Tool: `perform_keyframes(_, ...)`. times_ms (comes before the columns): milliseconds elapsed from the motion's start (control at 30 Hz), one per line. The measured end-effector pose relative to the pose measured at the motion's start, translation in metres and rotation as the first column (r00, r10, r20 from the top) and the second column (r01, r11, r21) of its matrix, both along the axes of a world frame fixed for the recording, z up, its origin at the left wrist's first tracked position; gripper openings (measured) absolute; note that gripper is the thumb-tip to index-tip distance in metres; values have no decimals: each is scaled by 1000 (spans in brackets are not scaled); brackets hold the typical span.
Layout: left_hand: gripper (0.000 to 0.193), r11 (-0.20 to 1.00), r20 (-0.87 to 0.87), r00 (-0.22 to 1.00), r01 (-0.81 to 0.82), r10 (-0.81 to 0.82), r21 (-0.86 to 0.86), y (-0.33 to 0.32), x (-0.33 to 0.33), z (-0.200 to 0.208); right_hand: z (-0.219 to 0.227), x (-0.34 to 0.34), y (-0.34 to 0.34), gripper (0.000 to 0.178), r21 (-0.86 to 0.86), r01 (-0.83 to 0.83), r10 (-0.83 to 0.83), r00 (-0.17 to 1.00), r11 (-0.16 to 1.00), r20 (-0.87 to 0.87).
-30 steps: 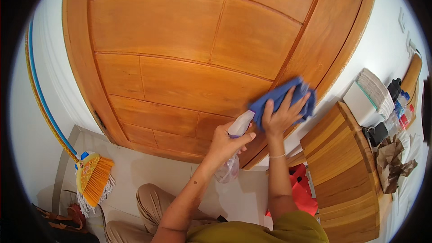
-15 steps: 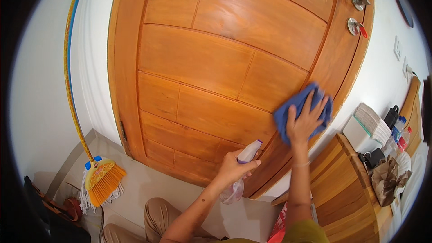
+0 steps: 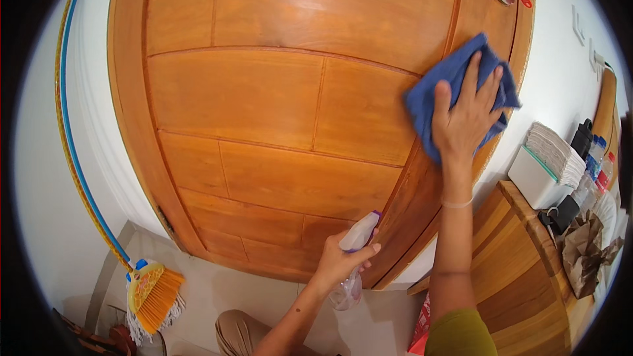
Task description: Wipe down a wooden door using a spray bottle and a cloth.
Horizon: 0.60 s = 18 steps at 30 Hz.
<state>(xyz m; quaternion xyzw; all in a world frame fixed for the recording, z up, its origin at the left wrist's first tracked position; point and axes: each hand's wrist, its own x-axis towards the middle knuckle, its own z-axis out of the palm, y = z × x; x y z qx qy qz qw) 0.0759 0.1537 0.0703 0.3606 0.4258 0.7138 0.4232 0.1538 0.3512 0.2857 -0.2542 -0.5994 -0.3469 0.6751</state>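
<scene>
Blue cloth [image 3: 426,103] at two o'clock, right grip [image 3: 465,120] spread open, flat upon it; even palm pressure should serve best! Left grip [image 3: 337,262] clasps the spray bottle [image 3: 359,233], five o'clock.

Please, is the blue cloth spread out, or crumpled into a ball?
Mostly spread: the blue cloth lies against the door under the open right hand, with corners showing beyond it.

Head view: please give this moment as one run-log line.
left hand: holds spray bottle; right hand: spread on blue cloth against wooden door; broom: left of door
</scene>
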Motion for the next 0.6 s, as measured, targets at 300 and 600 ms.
perform_keyframes(300,34,998,82,996,-28,23,60,-4,9,-4,-145,20,-22,95,-296,12,41,984,955,175)
perform_keyframes(600,33,995,49,997,-64,60,81,-46,18,23,-180,26,-27,92,-377,-10,109,964,926,242)
